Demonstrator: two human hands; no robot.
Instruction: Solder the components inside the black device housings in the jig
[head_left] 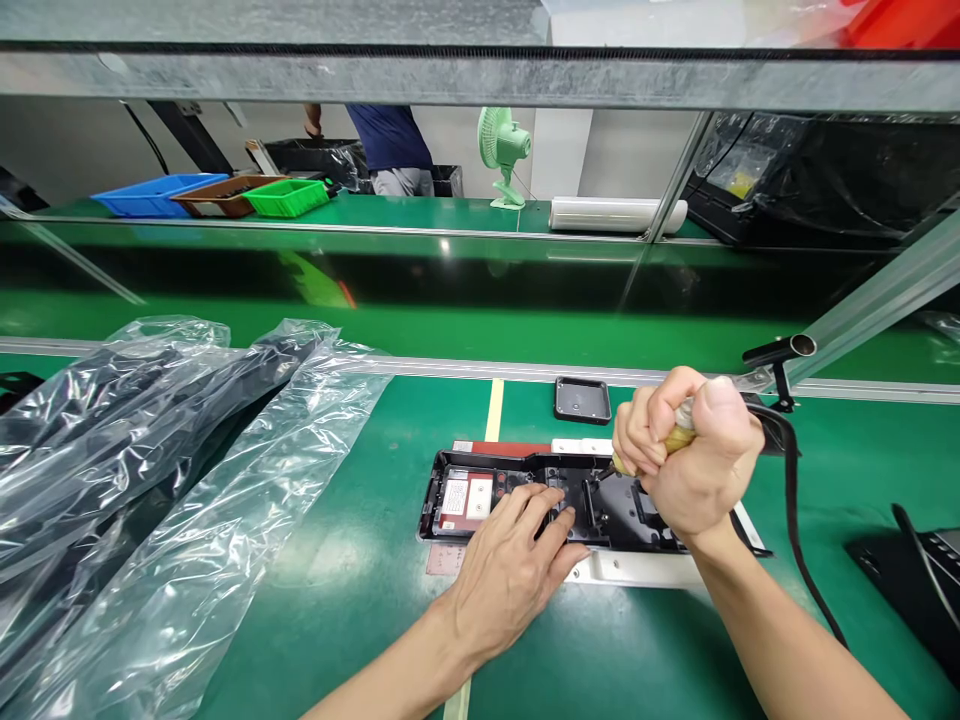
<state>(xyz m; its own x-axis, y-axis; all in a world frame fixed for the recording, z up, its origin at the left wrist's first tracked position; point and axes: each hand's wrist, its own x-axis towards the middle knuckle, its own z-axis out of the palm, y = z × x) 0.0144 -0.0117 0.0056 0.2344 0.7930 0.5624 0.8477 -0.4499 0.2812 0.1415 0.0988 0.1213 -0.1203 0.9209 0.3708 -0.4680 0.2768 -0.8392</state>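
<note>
A long black plastic housing (540,500) lies on a white and red fixture (637,568) on the green bench. My left hand (517,550) rests on the housing with its fingers spread, the fingertips near its middle. Above the right half of the housing, my right hand (686,450) is wrapped round the yellowish handle of a screwdriver-like tool (679,438). Its thin dark shaft points down and left into the housing; the exact contact of the tip is too small to tell. Behind the housing sits a small black square tray-like part (583,400).
Clear plastic bags with long black parts (225,420) cover the left. A black cable (795,520) and a metal tube holder (780,350) stand right, near a black item (915,570). Beyond are bins (289,198), a fan (502,150), a plastic roll (615,215) and a person (390,140).
</note>
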